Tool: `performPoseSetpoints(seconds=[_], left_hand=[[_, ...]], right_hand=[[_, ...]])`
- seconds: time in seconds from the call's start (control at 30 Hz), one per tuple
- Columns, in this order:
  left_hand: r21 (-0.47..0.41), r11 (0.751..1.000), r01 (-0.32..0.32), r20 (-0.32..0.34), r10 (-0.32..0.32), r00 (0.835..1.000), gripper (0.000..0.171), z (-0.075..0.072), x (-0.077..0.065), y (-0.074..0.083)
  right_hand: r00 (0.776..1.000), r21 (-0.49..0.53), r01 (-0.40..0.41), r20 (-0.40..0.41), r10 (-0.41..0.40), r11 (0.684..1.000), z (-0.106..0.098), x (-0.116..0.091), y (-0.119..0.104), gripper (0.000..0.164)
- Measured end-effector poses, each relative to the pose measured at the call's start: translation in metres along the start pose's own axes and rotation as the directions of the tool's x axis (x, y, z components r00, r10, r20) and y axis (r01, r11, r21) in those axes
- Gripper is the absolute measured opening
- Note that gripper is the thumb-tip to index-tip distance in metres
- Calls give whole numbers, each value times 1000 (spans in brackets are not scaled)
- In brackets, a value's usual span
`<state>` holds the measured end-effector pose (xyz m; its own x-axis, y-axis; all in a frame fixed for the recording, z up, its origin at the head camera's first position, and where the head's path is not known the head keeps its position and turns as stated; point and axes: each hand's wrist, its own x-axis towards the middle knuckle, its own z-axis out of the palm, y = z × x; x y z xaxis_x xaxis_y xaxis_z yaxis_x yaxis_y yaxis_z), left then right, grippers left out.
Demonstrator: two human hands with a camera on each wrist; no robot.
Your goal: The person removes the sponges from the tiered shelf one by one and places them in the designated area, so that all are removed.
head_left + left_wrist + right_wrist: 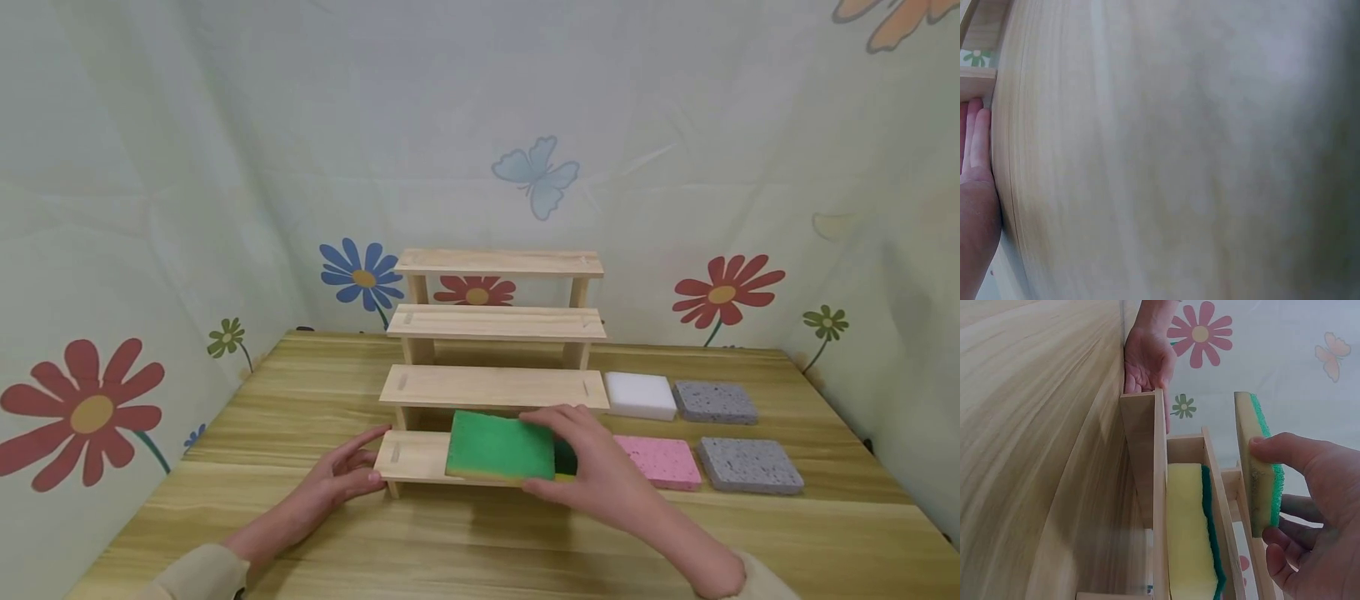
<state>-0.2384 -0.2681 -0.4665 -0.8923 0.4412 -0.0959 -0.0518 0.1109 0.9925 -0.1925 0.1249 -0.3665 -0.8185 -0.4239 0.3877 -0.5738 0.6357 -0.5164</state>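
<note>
My right hand [592, 467] holds a sponge [498, 447] with a bright green scouring side and a pale yellow body by its right end, thumb on one face and fingers on the other. It is raised and tilted over the lowest step [420, 454] of a wooden tiered stand [491, 385]. A second sponge [1188, 528], yellow with a dark green side, rests on that step; in the head view my right hand and the held sponge mostly hide it. My left hand [337, 477] touches the left end of the lowest step, its fingers [980, 137] fairly straight.
Right of the stand, on the wood-grain table [247, 454], lie a white sponge [640, 395], a pink speckled sponge [663, 462] and two grey speckled blocks, one behind [716, 402] and one in front [752, 465]. A flower-printed curtain [450, 125] hangs behind and at the sides.
</note>
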Motion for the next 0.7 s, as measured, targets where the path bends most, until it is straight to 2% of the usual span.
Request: performPoseSetpoints(seconds=[0.2,0.5,0.7], left_hand=[[-6,1000,-7,4,7,1000,69,0,-1,0],[-15,1000,-14,1,14,1000,68,0,0,-1],[-14,1000,-14,-5,14,1000,69,0,1,-2]], right_hand=[[999,10,-33,24,33,999,-4,-13,8,66],[999,-6,-24,-37,24,1000,-10,-37,26,67],[997,30,-64,-50,66,997,-19,-56,35,66]])
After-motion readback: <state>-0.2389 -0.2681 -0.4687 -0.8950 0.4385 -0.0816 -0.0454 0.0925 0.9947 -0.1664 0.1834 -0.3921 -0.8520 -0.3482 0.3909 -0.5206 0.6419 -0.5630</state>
